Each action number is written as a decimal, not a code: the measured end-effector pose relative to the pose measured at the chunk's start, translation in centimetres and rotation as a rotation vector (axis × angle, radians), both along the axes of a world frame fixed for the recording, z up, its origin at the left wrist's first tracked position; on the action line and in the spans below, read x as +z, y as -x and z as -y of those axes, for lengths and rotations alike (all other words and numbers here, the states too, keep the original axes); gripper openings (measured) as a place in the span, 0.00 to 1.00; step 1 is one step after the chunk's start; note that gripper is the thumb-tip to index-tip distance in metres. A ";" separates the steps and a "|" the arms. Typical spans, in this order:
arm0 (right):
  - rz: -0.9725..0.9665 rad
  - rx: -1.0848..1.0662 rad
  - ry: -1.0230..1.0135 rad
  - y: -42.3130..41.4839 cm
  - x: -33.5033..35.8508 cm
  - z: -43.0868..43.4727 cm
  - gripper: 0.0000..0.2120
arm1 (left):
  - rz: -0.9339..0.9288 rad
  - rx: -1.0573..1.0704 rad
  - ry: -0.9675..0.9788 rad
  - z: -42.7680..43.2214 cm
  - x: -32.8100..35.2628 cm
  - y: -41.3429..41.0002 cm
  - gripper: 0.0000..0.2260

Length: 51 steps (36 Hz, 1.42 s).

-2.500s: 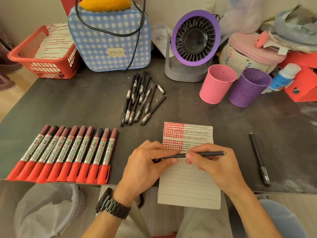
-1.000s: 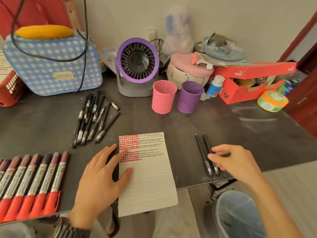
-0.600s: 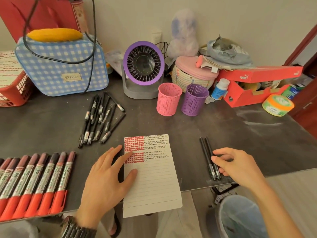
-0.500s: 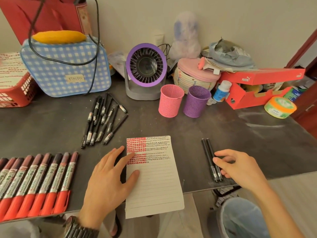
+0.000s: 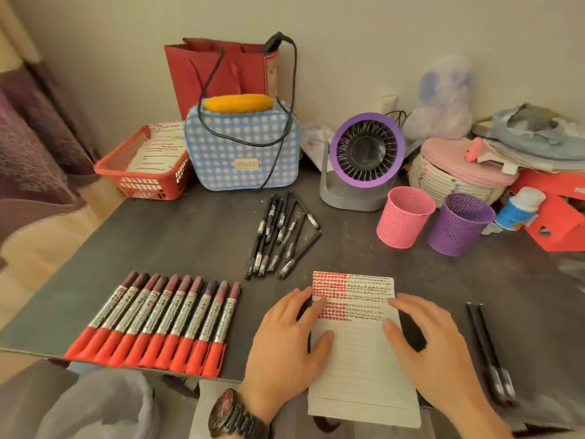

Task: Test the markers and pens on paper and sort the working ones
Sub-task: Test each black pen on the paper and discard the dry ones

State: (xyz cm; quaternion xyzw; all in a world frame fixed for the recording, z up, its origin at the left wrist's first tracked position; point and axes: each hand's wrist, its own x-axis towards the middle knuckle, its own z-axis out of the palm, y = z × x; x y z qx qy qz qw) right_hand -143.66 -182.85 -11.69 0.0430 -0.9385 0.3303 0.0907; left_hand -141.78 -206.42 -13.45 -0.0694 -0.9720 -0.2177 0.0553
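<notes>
The dark grey bench carries a row of red-capped markers at near left and a loose pile of black pens mid-bench. A lined white paper sheet overhangs the near edge, with 2 black pens side by side to its right. At the far side stand a red plastic basket, a blue checked fabric bag, a grey-and-purple round fan, a pink mesh cup and a purple mesh cup.

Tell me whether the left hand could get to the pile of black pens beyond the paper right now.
Probably yes. The left hand lies open and empty on the left edge of the paper, and the pile of black pens sits just beyond it on bare table, with nothing between them.
</notes>
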 end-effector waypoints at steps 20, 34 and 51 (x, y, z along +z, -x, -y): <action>0.039 0.087 -0.244 0.4 -1.8 1.5 0.23 | -0.137 0.064 -0.091 3.3 3.7 5.0 0.18; 0.047 0.048 -0.225 0.3 -1.3 2.0 0.22 | 0.206 0.388 0.181 9.6 5.2 16.2 0.21; 0.038 0.071 -0.210 0.5 -1.4 1.6 0.23 | 0.150 0.540 -0.072 10.7 6.5 15.4 0.12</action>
